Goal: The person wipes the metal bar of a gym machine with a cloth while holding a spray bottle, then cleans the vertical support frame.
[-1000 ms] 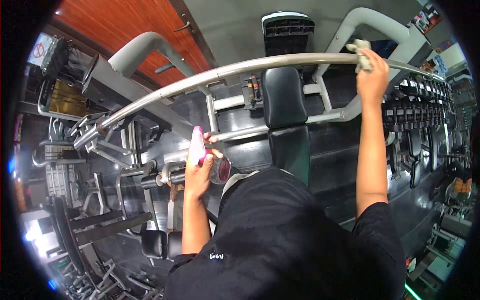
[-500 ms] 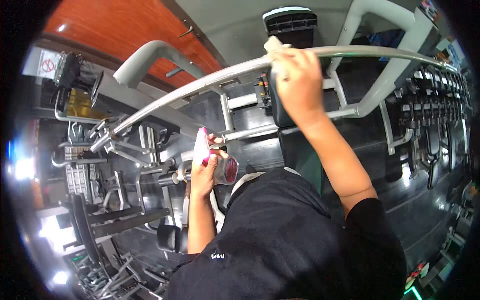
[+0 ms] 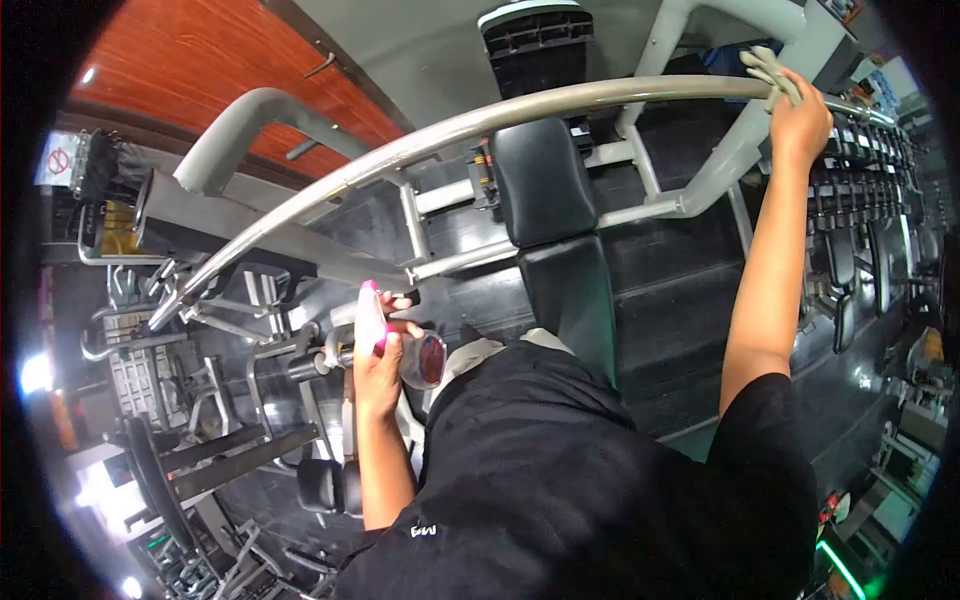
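My right hand (image 3: 800,118) is closed on a pale cloth (image 3: 770,75), which it presses around the long metal bar (image 3: 500,112) near the bar's right end. My left hand (image 3: 380,370) grips a clear spray bottle (image 3: 424,360) with a pink and white trigger head, held low in front of my body, below the bar. The bottle is tilted, and reddish colour shows at its base. The bar runs in a curve across the view.
Behind the bar stands a black padded bench (image 3: 545,185) on a grey frame. Dumbbell racks (image 3: 865,190) are at the right. More gym machines fill the left, near a reddish wooden door (image 3: 220,70).
My right hand has slid to the right along the bar with the cloth. My left hand still holds the bottle, and the view has shifted a little.
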`<act>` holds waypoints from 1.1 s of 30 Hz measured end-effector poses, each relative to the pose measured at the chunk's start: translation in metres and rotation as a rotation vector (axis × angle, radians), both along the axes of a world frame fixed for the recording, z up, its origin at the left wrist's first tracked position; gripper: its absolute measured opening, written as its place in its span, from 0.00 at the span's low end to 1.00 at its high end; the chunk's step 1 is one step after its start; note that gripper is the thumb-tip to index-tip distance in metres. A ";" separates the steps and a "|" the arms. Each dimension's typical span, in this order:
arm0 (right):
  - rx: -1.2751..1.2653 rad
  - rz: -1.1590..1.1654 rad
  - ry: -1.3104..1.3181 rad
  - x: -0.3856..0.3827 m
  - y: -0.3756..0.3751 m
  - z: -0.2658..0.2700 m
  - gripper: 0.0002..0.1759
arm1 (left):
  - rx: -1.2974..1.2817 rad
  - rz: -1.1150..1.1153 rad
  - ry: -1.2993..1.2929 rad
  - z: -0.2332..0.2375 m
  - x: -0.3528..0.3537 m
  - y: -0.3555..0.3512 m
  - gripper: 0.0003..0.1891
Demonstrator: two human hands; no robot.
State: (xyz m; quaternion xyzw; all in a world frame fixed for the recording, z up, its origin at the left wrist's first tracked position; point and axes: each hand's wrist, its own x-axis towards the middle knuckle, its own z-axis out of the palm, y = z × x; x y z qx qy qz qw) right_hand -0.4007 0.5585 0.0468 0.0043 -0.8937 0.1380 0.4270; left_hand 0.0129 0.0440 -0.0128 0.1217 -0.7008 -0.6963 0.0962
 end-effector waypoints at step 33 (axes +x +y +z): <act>-2.170 1.097 -0.341 0.070 -0.152 -0.070 0.14 | 0.152 0.021 -0.038 -0.016 0.029 0.001 0.31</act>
